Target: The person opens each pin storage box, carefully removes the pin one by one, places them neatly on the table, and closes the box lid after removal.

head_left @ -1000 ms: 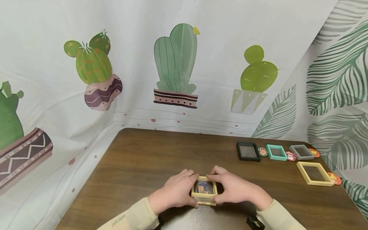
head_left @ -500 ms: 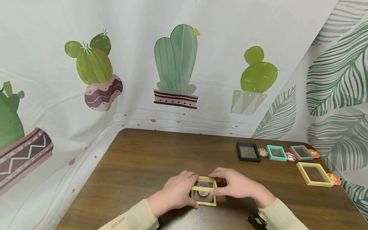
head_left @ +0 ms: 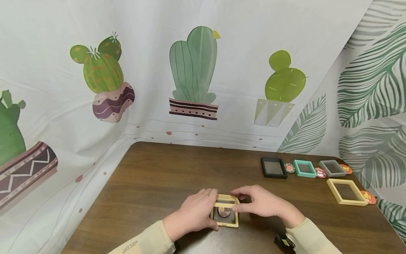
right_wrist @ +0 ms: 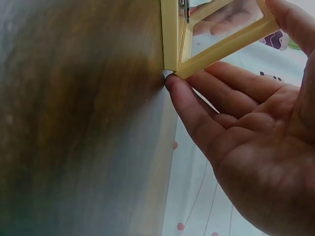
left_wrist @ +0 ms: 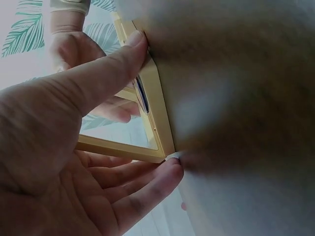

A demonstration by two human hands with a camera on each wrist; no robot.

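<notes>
A hinged yellow display frame (head_left: 227,225) with clear film panes stands half unfolded on the table. Its lid (head_left: 224,205) tilts up from the base, hinged on the far side. On the base lies a round patterned disc (head_left: 223,212), whose edge also shows in the left wrist view. My left hand (head_left: 196,212) grips the base's left side, thumb at the near end and fingers at the hinge end. With the thumb of my right hand (head_left: 261,201) on the lid's raised edge, its fingers touch the hinge side, as the right wrist view shows.
At the back right of the wooden table (head_left: 177,169) lie a black frame (head_left: 274,167), a teal frame (head_left: 305,168), a grey frame (head_left: 332,168) and a larger yellow frame (head_left: 347,192). Poker-chip-like discs (head_left: 320,172) lie beside them. A cactus-print cloth (head_left: 241,70) hangs behind.
The lid's near edge has swung up and away from the base, uncovering the disc. My right thumb has moved back with it; my left hand has stayed on the frame's left side.
</notes>
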